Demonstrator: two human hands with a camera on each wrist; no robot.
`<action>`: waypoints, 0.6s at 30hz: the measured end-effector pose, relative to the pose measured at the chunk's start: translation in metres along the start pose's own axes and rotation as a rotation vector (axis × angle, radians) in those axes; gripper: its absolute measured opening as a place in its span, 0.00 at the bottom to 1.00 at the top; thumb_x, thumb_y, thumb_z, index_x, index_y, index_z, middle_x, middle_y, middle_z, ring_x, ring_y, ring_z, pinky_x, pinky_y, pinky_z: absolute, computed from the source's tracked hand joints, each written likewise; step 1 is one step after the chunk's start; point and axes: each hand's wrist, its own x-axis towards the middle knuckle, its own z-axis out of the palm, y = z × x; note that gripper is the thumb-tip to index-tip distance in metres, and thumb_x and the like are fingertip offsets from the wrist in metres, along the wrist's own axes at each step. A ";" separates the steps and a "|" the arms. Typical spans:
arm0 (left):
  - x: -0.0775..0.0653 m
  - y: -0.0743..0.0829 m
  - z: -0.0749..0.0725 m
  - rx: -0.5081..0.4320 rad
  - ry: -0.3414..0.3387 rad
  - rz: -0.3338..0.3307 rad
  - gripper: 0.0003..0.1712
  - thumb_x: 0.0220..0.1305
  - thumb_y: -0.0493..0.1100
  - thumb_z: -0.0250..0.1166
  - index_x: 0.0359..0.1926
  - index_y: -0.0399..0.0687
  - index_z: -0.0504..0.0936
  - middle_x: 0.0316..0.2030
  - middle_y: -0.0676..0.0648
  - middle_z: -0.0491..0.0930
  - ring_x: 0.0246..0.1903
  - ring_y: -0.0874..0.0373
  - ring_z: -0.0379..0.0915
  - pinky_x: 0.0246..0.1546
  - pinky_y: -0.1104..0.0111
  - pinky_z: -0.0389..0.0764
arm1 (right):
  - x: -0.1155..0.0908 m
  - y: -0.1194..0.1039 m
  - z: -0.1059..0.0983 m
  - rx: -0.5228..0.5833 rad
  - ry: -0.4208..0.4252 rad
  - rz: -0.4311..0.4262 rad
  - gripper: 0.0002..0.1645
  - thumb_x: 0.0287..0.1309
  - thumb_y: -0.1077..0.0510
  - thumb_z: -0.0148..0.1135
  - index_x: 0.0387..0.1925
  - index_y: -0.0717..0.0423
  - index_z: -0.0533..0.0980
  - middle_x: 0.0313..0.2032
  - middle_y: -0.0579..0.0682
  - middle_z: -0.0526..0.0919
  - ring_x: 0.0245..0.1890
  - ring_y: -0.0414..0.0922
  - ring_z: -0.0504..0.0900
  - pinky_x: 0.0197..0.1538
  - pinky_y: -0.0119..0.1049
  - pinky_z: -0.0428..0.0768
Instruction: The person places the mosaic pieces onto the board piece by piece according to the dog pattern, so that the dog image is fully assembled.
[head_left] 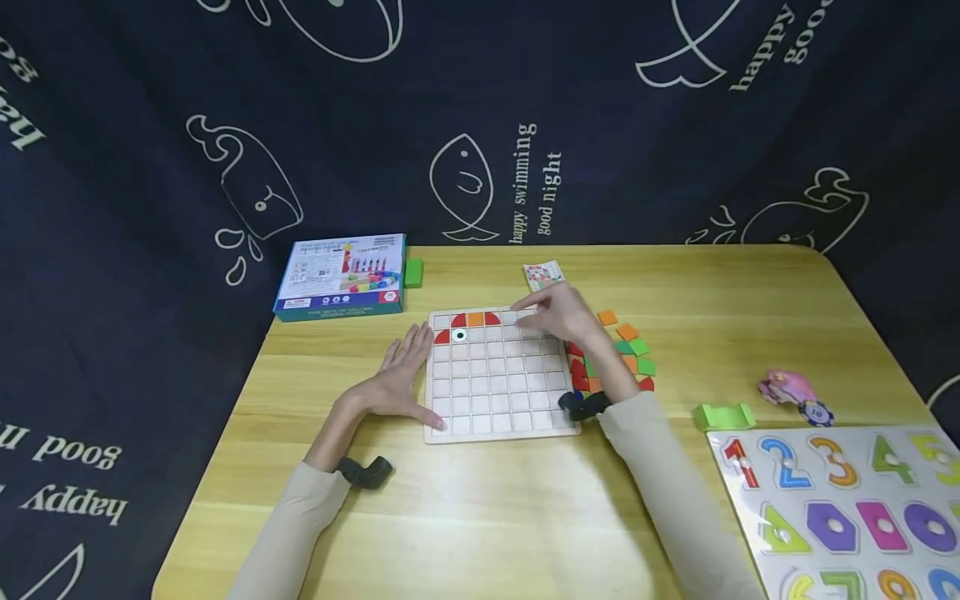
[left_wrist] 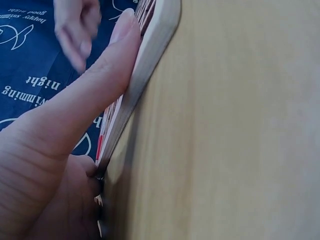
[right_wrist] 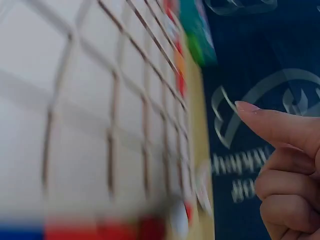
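flanking the gridded board [head_left: 498,404]: tiles [head_left: 638,346] (forearm [head_left: 617,373] across some)

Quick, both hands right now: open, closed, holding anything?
Left hand: open, spread against the grid board.
Right hand: open at thumb and forefinger, other fingers curled; no held piece visible.

A: Left sleeve [head_left: 292,533]: long, light beige, plain, cuff near the wrist.
B: Right sleeve [head_left: 675,500]: matching beige, also long, one even colour.
A: Wristwear?
B: Left wrist piece [head_left: 365,473]: black, curved, bent outline. Right wrist piece [head_left: 582,407]: black too, similarly curved.
A: Beyond the cuffs?
B: Left grip [head_left: 395,383] and right grip [head_left: 561,315], both bare.
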 end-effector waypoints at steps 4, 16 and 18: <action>0.000 -0.001 0.001 -0.005 0.004 0.004 0.86 0.31 0.74 0.75 0.76 0.47 0.27 0.76 0.45 0.20 0.75 0.47 0.13 0.74 0.45 0.26 | -0.027 0.036 -0.054 0.009 0.068 0.160 0.19 0.50 0.57 0.73 0.47 0.53 0.84 0.12 0.42 0.58 0.14 0.42 0.58 0.20 0.33 0.55; 0.002 -0.003 0.002 -0.016 -0.008 0.014 0.86 0.32 0.73 0.75 0.76 0.46 0.27 0.76 0.45 0.20 0.75 0.46 0.13 0.74 0.44 0.25 | -0.050 0.088 -0.083 -0.047 -0.177 0.238 0.22 0.45 0.51 0.77 0.44 0.52 0.85 0.17 0.39 0.65 0.27 0.44 0.62 0.31 0.34 0.59; 0.002 -0.003 0.003 -0.007 -0.009 0.011 0.86 0.32 0.73 0.75 0.75 0.46 0.26 0.76 0.45 0.20 0.75 0.46 0.13 0.74 0.44 0.26 | -0.046 0.088 -0.077 -0.035 -0.185 0.236 0.22 0.44 0.51 0.77 0.42 0.54 0.85 0.17 0.39 0.65 0.27 0.44 0.62 0.31 0.33 0.59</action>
